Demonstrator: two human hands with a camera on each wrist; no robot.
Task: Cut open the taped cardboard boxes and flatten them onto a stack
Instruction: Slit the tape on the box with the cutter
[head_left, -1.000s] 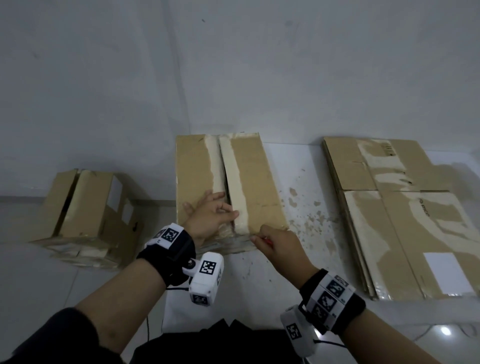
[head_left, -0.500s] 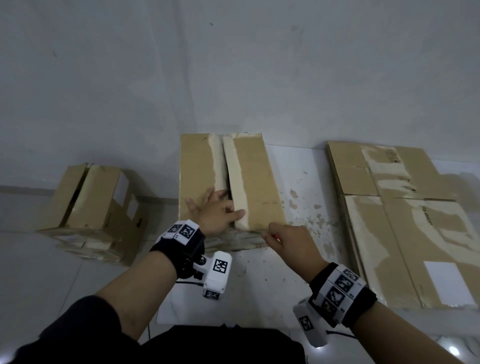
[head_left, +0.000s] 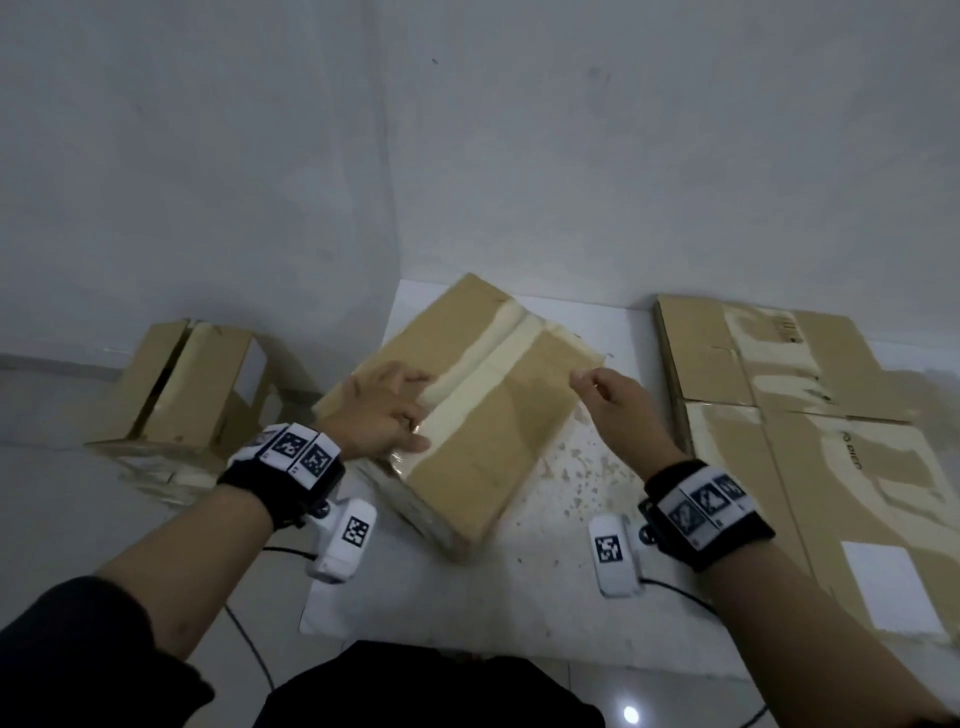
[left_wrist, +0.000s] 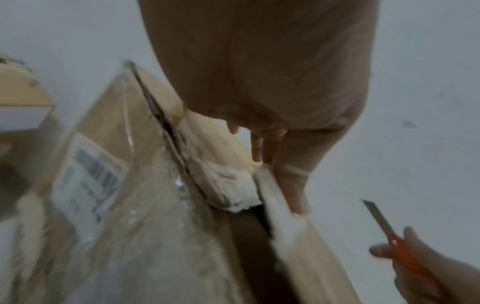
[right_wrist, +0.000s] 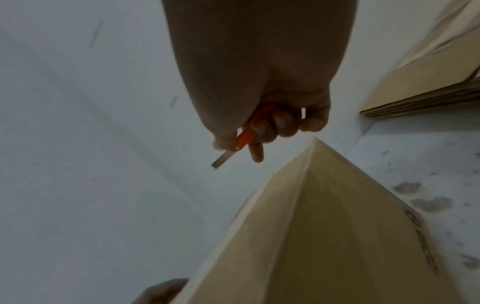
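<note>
The cardboard box (head_left: 467, 415) sits on the white board (head_left: 545, 571) in the middle, turned at a slant, so its long way runs from the near left up to the far right. A pale strip of tape (head_left: 483, 374) runs the same way down the middle of its top. The left hand (head_left: 382, 410) lies on the top with its fingers reaching to the seam, and in the left wrist view the fingertips (left_wrist: 293, 189) hook the edge of a flap where the seam gapes open. The right hand (head_left: 618, 410) floats just off the box's far right side, not touching it, with its fingers curled around an orange knife (right_wrist: 244, 137) whose blade sticks out. So the knife hand is nearer the far end of the tape, and any cut there would likely run back along that slant. The flat stack (head_left: 810, 441) lies off to the right, and another box (head_left: 182, 395) waits on the left.
</note>
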